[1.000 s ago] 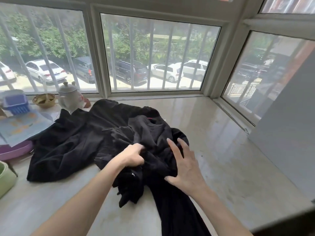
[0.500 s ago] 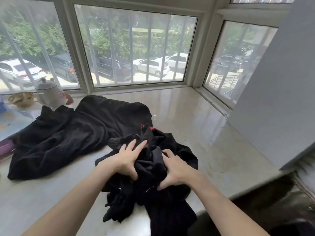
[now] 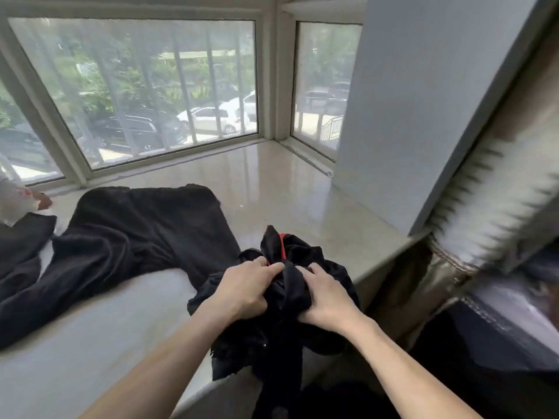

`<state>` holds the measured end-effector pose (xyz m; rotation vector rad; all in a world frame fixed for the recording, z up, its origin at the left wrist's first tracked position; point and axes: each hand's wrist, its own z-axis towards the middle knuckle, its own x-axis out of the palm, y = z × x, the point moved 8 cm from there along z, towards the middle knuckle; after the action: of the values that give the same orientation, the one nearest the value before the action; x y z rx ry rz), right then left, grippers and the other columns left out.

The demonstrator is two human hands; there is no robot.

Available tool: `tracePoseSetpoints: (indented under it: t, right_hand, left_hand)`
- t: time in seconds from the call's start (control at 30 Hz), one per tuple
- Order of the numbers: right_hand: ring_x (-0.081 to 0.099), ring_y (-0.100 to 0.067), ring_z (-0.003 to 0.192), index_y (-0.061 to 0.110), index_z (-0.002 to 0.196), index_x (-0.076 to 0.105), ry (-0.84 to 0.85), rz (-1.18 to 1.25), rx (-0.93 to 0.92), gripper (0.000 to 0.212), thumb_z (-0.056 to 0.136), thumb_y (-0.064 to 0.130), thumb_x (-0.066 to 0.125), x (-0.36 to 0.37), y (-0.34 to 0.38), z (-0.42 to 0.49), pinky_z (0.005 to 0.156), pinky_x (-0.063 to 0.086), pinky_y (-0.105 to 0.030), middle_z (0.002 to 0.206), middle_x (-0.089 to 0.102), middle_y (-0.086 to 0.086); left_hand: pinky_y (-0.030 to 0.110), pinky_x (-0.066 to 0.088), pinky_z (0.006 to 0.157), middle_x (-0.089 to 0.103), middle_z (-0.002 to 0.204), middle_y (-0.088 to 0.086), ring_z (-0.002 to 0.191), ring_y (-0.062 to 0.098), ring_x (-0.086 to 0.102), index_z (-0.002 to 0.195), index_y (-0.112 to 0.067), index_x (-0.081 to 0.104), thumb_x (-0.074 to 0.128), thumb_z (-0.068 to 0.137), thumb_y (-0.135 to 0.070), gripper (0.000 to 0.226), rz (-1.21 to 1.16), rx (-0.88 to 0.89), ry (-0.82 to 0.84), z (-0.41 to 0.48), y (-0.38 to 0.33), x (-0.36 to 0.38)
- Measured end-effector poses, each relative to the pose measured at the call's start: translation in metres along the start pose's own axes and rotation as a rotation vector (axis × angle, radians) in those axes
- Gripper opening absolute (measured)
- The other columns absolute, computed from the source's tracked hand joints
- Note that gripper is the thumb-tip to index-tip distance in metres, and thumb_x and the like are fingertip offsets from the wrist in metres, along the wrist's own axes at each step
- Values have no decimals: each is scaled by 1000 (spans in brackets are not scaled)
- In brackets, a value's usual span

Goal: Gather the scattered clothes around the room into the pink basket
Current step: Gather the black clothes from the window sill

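A bunched black garment (image 3: pixel 287 300) with a red trim sits at the front edge of the marble window ledge (image 3: pixel 272 189), part of it hanging down over the edge. My left hand (image 3: pixel 248 285) and my right hand (image 3: pixel 326 297) both grip this bundle from either side. A second, larger black garment (image 3: pixel 127 237) lies spread flat on the ledge to the left, apart from the bundle. The pink basket is not in view.
Barred windows (image 3: pixel 145 95) close the ledge at the back and right. A grey wall panel (image 3: pixel 423 101) and a blurred curtain (image 3: pixel 490 216) stand on the right. A white teapot (image 3: pixel 15 198) shows at the left edge.
The bundle has been drawn toward the ledge's front edge and away from the spread garment. My view has swung right, and the items at the left have left the frame.
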<state>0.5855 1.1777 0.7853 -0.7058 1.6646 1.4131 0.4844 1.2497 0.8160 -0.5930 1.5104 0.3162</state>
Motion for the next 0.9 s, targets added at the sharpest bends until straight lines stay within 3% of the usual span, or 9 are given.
tracePoseSetpoints:
  t: [0.17,0.3,0.47,0.7,0.9]
  right_hand:
    - [62,-31,91,37,120,45,-183,-24,212,55,69,43,65,-43,-83,-104,73,51,-42,104,43,6]
    - [62,-34,96,31,130,44,-294,-45,433,69,66,36,69,-64,-154,-215,75,52,-43,114,46,1]
    - [61,-35,92,26,127,46,-433,-20,750,63,68,31,67,-77,-217,-400,71,51,-43,110,45,-2]
    - [60,-30,98,28,133,41,-562,-51,1154,65,73,31,67,-59,-260,-618,72,48,-39,118,44,-1]
    - [56,-23,109,26,135,41,-636,-13,1431,67,74,33,67,-41,-274,-746,82,50,-39,125,43,1]
  left_hand:
    - [41,50,67,48,102,-1,92,28,58,122,-35,38,56,74,-26,52,23,285,51,23,-126,29]
    - [33,38,60,49,108,-1,98,26,58,128,-32,38,56,75,-30,55,109,527,99,18,-253,60]
    - [37,47,68,48,115,-2,104,27,58,131,-30,35,58,71,-26,64,127,818,248,-27,-426,122]
    - [40,50,70,43,121,4,110,29,52,134,-26,28,59,77,-21,65,186,1085,295,-135,-611,195]
    - [40,50,79,34,137,12,117,33,44,144,-22,18,63,82,-16,77,273,1249,339,-212,-719,240]
